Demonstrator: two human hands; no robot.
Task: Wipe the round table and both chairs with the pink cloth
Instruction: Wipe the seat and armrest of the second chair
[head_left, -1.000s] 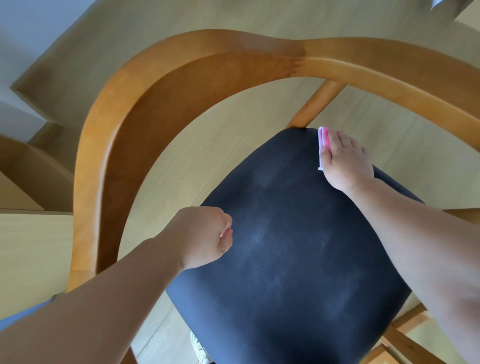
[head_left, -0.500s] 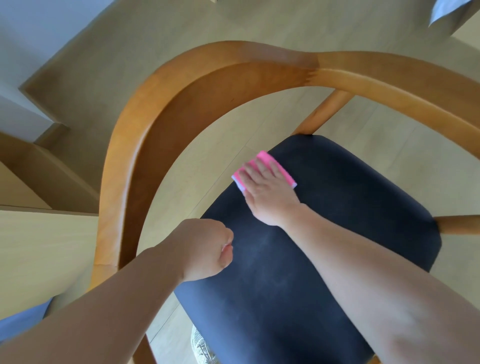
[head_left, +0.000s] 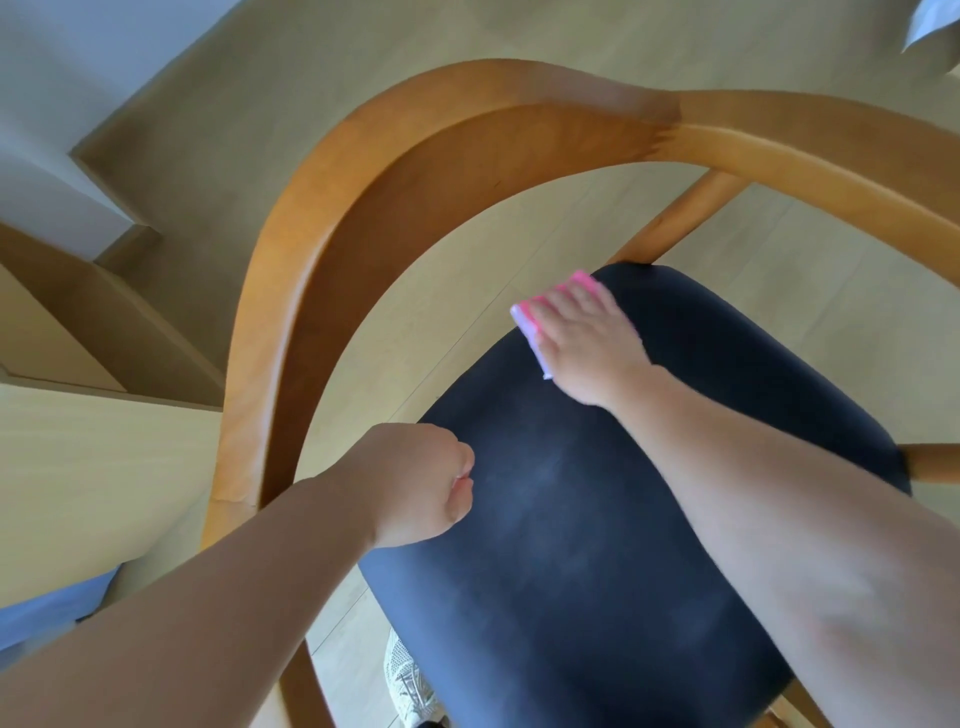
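Two bare hands work over one chair, and the step in hand is, as I judge it, wiping its seat. Nearest, at about 8 o'clock, the left hand (head_left: 415, 483) hangs over the near left edge of the dark navy padded seat cushion (head_left: 597, 545), fingers curled into a loose fist that holds nothing. Further off, toward 12 o'clock on the cushion, the right hand (head_left: 587, 348) lies flat on the folded pink cloth (head_left: 535, 312), fingers straight and close together, pressing it down onto the fabric near the far left edge. Only a pink strip (with a pale lilac edge) shows past the fingertips and beside the thumb; most of the cloth is hidden under the palm. Faint pale streaks mark the middle of the cushion. Beyond, the curved honey-coloured wooden backrest (head_left: 322, 270) arcs from 9 to 2 o'clock. Next, the seat likely wants more even passes, then the wooden frame; the round table is out of view.
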